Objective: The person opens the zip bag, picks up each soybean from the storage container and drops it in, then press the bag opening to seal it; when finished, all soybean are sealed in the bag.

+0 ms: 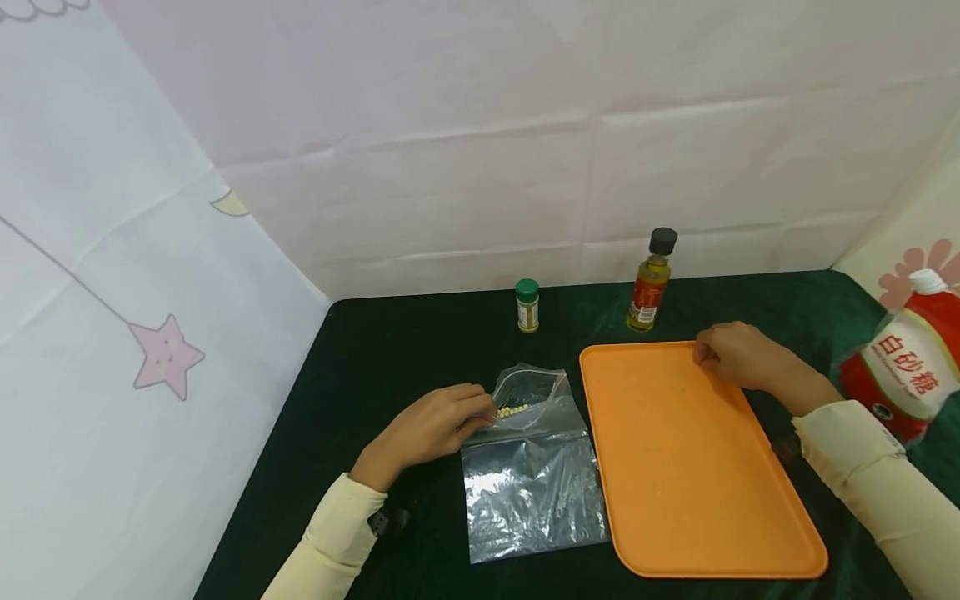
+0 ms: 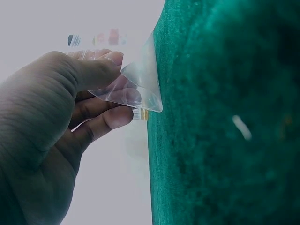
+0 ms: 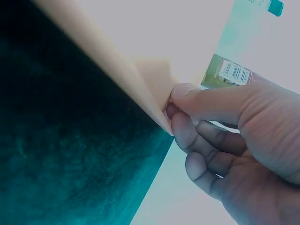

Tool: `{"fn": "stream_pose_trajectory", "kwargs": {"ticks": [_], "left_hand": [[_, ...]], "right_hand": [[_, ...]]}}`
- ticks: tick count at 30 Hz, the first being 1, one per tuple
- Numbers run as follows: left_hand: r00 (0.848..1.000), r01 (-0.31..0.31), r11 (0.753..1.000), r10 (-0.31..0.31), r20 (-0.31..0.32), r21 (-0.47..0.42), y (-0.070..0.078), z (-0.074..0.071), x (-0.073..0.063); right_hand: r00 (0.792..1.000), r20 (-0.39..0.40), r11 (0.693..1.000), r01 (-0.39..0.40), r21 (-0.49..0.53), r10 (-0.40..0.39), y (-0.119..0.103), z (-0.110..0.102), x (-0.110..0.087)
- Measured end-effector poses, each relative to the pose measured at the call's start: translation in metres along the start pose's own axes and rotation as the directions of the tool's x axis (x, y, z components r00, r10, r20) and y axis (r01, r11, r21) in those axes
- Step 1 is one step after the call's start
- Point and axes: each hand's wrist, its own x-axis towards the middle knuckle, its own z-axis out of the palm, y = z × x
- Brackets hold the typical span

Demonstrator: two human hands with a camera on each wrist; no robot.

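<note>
My left hand (image 1: 435, 425) pinches the upper left edge of a clear plastic bag (image 1: 536, 500). In the left wrist view the bag's clear film (image 2: 145, 79) runs between thumb and fingers. Small yellow balls (image 1: 513, 411) show near the bag's top. My right hand (image 1: 738, 358) grips the far right corner of an orange tray (image 1: 697, 467), just right of the bag. The right wrist view has the thumb and fingertips (image 3: 185, 129) at the tray's corner, and the tray's edge (image 3: 117, 70) slants up and away from them.
A small green-capped jar (image 1: 527, 307) and a black-capped oil bottle (image 1: 651, 283) stand behind the bag and tray. A red and white sugar bag (image 1: 907, 358) is at the right, beside my right forearm. Dark green cloth (image 1: 405, 342) covers the table, with a pale curtain (image 1: 450, 167) behind.
</note>
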Motion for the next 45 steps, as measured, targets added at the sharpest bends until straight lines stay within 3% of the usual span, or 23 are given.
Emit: {"fn": "stream_pose_trajectory", "kwargs": {"ticks": [5, 10, 16, 24, 31, 34, 42, 45], "left_hand": [[1.0, 0.0, 1.0, 0.0, 0.002, 0.009, 0.0, -0.001, 0.0], [1.0, 0.007, 1.0, -0.006, 0.005, -0.015, 0.0, -0.001, 0.0], [1.0, 0.002, 1.0, -0.001, 0.007, -0.017, 0.0, -0.001, 0.0], [1.0, 0.013, 1.0, -0.013, 0.006, -0.002, 0.0, -0.001, 0.001], [1.0, 0.012, 1.0, -0.012, 0.002, 0.003, 0.001, -0.002, 0.0], [1.0, 0.004, 1.0, -0.004, -0.001, 0.004, 0.002, -0.002, 0.0], [1.0, -0.012, 1.0, 0.012, -0.008, 0.005, 0.003, -0.002, 0.0], [1.0, -0.013, 1.0, 0.013, -0.004, 0.006, 0.002, -0.002, 0.0]], "right_hand": [[1.0, 0.001, 1.0, 0.007, 0.009, -0.007, -0.002, 0.0, 0.0], [0.998, -0.058, 0.999, 0.024, 0.042, -0.022, -0.008, -0.003, 0.003], [0.995, -0.096, 0.965, 0.008, 0.262, 0.017, -0.024, -0.013, 0.003], [0.992, -0.11, 0.855, 0.002, 0.519, 0.064, -0.041, -0.021, 0.002], [0.987, -0.15, 0.687, 0.07, 0.723, 0.058, -0.059, -0.018, 0.003], [0.987, -0.159, 0.629, 0.1, 0.771, 0.037, -0.068, -0.015, 0.005], [0.982, -0.174, 0.532, 0.188, 0.826, -0.076, -0.095, -0.004, 0.013], [0.981, -0.168, 0.509, 0.196, 0.838, -0.102, -0.105, 0.001, 0.017]]}}
